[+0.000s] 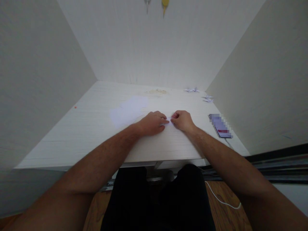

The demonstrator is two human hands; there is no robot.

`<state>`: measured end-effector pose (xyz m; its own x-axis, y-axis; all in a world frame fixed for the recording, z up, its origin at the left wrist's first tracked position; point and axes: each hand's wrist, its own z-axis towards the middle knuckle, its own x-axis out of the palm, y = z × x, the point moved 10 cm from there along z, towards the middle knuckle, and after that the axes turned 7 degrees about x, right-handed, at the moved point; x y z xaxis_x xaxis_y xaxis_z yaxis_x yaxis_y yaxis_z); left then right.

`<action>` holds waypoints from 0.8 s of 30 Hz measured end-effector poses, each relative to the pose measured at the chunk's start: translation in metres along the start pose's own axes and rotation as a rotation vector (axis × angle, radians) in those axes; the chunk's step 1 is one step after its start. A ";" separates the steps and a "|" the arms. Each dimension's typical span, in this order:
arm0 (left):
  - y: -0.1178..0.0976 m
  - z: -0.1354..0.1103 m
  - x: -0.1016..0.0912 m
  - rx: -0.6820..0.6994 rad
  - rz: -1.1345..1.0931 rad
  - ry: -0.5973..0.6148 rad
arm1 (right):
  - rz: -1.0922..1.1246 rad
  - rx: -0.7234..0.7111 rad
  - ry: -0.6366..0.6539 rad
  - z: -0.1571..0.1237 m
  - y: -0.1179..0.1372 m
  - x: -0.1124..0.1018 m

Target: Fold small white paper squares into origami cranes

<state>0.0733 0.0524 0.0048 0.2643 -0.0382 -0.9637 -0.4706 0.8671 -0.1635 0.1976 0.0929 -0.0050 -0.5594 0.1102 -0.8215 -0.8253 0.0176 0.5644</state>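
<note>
A small piece of white folded paper (169, 119) lies on the white tabletop between my hands. My left hand (153, 123) rests on the table with its fingers stretched and apart, a fingertip touching the paper's left side. On the other side, my right hand (183, 120) has thumb and curled fingers pinched on the paper's right edge. The folds are too small to make out, and the fingers partly cover them. Beyond my left hand, several flat sheets of white paper (128, 109) overlap.
Several small folded paper cranes (192, 90) sit at the back right of the table (96, 134). A phone (220, 125) with a cable lies near the right wall. A tiny orange bit (75, 107) is at the left edge. Walls enclose three sides.
</note>
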 end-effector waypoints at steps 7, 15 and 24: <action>-0.001 0.000 0.001 -0.033 0.052 0.018 | -0.265 -0.382 -0.041 -0.027 0.025 0.003; -0.001 -0.001 0.002 -0.038 0.047 0.026 | -0.503 -0.542 0.032 -0.036 0.029 0.016; -0.011 0.002 0.002 0.020 0.042 0.002 | -0.591 -0.579 0.050 -0.039 0.032 0.019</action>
<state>0.0811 0.0434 0.0049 0.2430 -0.0031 -0.9700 -0.4645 0.8775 -0.1191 0.1576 0.0571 -0.0059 -0.0122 0.1985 -0.9800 -0.8854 -0.4576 -0.0817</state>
